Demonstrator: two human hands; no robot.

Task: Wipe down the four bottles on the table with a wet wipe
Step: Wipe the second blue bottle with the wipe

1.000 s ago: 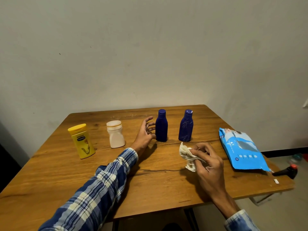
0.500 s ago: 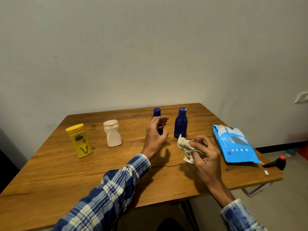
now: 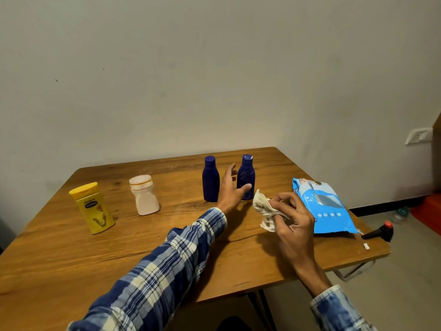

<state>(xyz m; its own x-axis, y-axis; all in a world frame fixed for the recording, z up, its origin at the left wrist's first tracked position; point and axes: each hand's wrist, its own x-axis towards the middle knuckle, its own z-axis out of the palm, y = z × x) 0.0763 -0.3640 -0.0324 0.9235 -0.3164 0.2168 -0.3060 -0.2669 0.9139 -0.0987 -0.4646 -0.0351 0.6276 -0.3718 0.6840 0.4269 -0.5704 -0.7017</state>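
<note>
Several bottles stand in a row on the wooden table [image 3: 59, 254]: a yellow bottle [image 3: 92, 207] at the left, a white bottle [image 3: 144, 195], then two dark blue bottles [image 3: 210, 179] [image 3: 246, 174]. My left hand [image 3: 231, 188] is spread open between the two blue bottles, its thumb lying across the front of the right one; the fingers do not close on it. My right hand [image 3: 292, 218] grips a crumpled white wet wipe [image 3: 263, 206] just right of the blue bottles.
A blue wet-wipe pack [image 3: 322, 206] lies flat near the table's right edge. A small white scrap [image 3: 365, 246] sits at the right front corner. A black tool with a red top [image 3: 381, 231] lies on the floor beyond. The wall stands close behind the table.
My left hand has left the left blue bottle, which it gripped half a second ago, and moved right, open, to the right blue bottle. The right hand kept hold of the wipe.
</note>
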